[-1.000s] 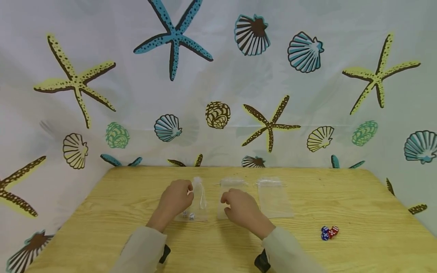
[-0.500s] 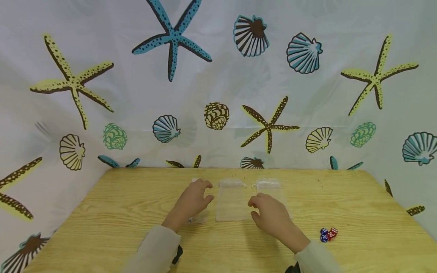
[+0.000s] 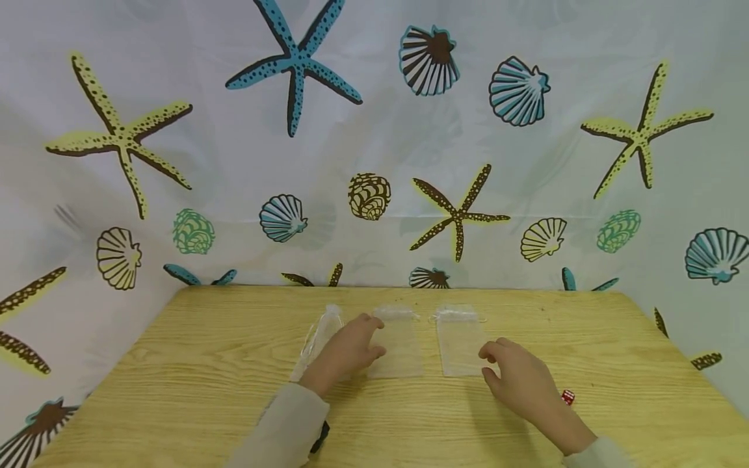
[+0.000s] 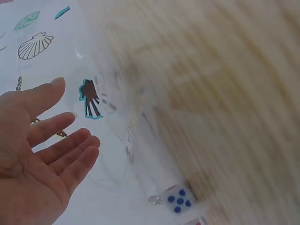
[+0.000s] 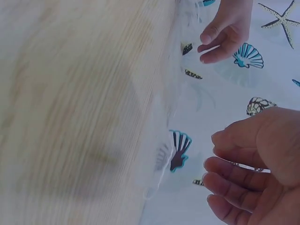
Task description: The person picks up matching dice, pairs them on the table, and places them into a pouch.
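A person's two hands reach over a wood-grain tabletop [image 3: 234,364], both empty, with fingers loosely bent and thumbs apart from them. Three sheer whitish drawstring bags lie there in a row, their gathered tops toward the far edge. The left hand [image 3: 346,351] is above the gap between the left bag [image 3: 320,333] and the middle bag [image 3: 404,351], covering part of the left bag, its fingertips in front of the middle bag's near side edge; whether it touches either cannot be told from the head view. The middle bag and the right bag [image 3: 458,344] lie flat, side by side and slightly apart. The right hand [image 3: 521,380] is just beyond the right bag's lower right corner, palm turned inward. A red die [image 3: 568,396] with white dots shows beside the right wrist, partly hidden by it. In the left wrist view, a white die [image 4: 179,201] with blue dots shows by the blurred clear fabric. The person wears pale sleeves [image 3: 287,426], with a black strap [image 3: 319,439] near the left one. Behind the tabletop hangs a white cloth [image 3: 374,130] printed with starfish and shells in blue, yellow, green and brown.
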`<move>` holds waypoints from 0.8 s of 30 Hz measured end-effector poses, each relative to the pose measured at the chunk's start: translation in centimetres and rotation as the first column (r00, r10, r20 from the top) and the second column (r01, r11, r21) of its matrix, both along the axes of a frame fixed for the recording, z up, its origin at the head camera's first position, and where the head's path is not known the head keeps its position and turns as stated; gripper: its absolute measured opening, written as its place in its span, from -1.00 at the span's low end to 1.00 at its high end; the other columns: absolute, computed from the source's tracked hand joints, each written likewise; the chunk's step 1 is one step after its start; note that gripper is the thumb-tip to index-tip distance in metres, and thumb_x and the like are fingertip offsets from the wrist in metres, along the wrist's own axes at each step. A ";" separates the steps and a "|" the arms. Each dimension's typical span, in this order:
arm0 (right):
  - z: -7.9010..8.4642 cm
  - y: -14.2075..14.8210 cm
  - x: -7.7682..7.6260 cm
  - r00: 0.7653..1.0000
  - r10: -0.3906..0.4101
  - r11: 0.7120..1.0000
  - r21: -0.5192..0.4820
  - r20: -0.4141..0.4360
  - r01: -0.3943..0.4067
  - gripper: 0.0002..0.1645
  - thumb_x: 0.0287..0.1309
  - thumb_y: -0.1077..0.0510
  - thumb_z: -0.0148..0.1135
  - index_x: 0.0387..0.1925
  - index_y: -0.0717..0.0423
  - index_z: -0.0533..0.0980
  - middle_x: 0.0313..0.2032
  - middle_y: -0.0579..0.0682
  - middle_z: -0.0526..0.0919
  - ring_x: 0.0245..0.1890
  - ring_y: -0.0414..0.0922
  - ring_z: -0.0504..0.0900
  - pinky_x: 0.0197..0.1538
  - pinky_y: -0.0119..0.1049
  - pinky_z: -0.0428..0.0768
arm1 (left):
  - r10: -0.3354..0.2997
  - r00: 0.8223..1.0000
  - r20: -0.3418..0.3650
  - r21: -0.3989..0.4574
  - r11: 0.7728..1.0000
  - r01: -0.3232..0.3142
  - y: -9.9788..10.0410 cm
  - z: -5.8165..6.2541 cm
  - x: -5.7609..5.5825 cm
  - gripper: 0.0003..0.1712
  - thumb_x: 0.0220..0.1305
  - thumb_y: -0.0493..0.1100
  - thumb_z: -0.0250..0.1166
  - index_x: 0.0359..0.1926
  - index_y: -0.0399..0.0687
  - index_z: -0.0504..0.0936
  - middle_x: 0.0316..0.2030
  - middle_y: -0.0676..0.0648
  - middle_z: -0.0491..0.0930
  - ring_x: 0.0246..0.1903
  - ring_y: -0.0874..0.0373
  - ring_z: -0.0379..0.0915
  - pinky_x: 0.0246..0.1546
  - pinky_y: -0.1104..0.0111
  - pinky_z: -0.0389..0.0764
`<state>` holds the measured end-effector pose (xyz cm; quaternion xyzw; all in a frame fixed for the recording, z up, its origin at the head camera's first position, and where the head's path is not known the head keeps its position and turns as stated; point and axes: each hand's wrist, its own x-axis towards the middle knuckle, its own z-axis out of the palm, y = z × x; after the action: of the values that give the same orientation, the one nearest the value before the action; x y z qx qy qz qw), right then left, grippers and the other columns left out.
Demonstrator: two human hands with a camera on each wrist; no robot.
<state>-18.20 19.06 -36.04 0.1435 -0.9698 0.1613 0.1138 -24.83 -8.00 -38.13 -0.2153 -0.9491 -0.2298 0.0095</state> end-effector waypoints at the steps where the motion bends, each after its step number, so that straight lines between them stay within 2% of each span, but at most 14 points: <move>1: 0.0 0.4 0.1 1.000 -0.005 1.000 0.002 -0.002 0.005 -0.79 -0.06 0.24 0.27 -0.29 0.04 0.56 -0.39 -0.10 0.54 -0.47 -0.21 0.51 -0.59 -0.43 0.37 | -0.004 1.000 0.010 -0.009 1.000 0.005 0.2 -0.2 -0.1 -0.48 0.15 -0.11 0.23 0.11 -0.21 0.39 0.09 -0.21 0.37 0.00 -0.04 0.40 -0.07 0.19 0.47; 6: -0.2 2.6 0.8 1.000 -0.026 1.000 0.013 -0.012 0.026 -0.78 -0.07 0.25 0.27 -0.28 0.08 0.55 -0.40 -0.08 0.53 -0.44 -0.16 0.54 -0.59 -0.43 0.39 | -0.027 0.999 0.033 -0.071 0.997 0.029 0.9 -0.7 -0.3 -0.48 0.15 -0.14 0.23 0.14 -0.18 0.38 0.14 -0.20 0.34 0.12 -0.07 0.30 0.04 0.17 0.40; 12: -0.9 5.1 1.4 0.997 -0.071 0.997 0.015 0.019 0.070 -0.76 -0.08 0.26 0.27 -0.27 0.15 0.54 -0.40 -0.05 0.53 -0.40 -0.11 0.56 -0.52 -0.37 0.47 | -0.108 0.994 -0.028 -0.152 0.983 0.102 1.2 -0.8 -0.1 -0.56 0.15 -0.24 0.22 0.07 -0.24 0.43 -0.02 -0.18 0.46 -0.03 -0.02 0.42 -0.05 0.22 0.46; 15: -1.2 6.2 1.6 0.995 -0.085 0.996 0.012 0.052 0.084 -0.74 -0.09 0.28 0.27 -0.25 0.19 0.53 -0.39 -0.02 0.53 -0.39 -0.09 0.55 -0.46 -0.31 0.51 | -0.147 0.988 -0.037 -0.215 0.967 0.136 1.2 -0.7 0.0 -0.63 0.15 -0.28 0.20 0.01 -0.24 0.47 -0.07 -0.16 0.50 -0.07 0.00 0.44 -0.07 0.25 0.47; 20: -1.5 8.0 1.9 0.984 -0.121 0.993 0.010 0.130 0.121 -0.71 -0.08 0.28 0.26 -0.22 0.24 0.51 -0.36 0.03 0.52 -0.41 -0.12 0.52 -0.43 -0.27 0.50 | -0.209 0.978 0.008 -0.272 0.941 0.203 1.2 -0.7 0.1 -0.83 0.13 -0.28 0.21 -0.20 -0.16 0.52 -0.14 -0.11 0.54 -0.14 0.02 0.48 -0.12 0.27 0.48; 23: -1.6 8.8 2.1 0.975 -0.134 0.991 0.003 0.177 0.135 -0.69 -0.08 0.27 0.26 -0.20 0.25 0.51 -0.34 0.04 0.53 -0.42 -0.13 0.53 -0.41 -0.25 0.51 | -0.202 0.978 0.059 -0.287 0.934 0.211 1.2 -0.7 0.3 -0.87 0.15 -0.22 0.21 -0.24 -0.08 0.51 -0.05 -0.11 0.51 -0.09 0.01 0.46 -0.07 0.25 0.46; 24: -1.7 8.9 2.1 0.973 -0.134 0.991 0.002 0.189 0.136 -0.68 -0.08 0.25 0.27 -0.20 0.25 0.51 -0.33 0.04 0.53 -0.42 -0.13 0.53 -0.41 -0.24 0.51 | -0.196 0.978 0.072 -0.295 0.932 0.209 1.2 -0.7 0.3 -0.81 0.16 -0.20 0.21 -0.17 -0.08 0.51 0.04 -0.12 0.47 -0.01 0.00 0.42 0.00 0.24 0.43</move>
<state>-16.09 28.00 -37.71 0.0605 -0.9828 0.1713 0.0328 -24.49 -6.77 -38.82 -0.3060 -0.9457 -0.0867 -0.0668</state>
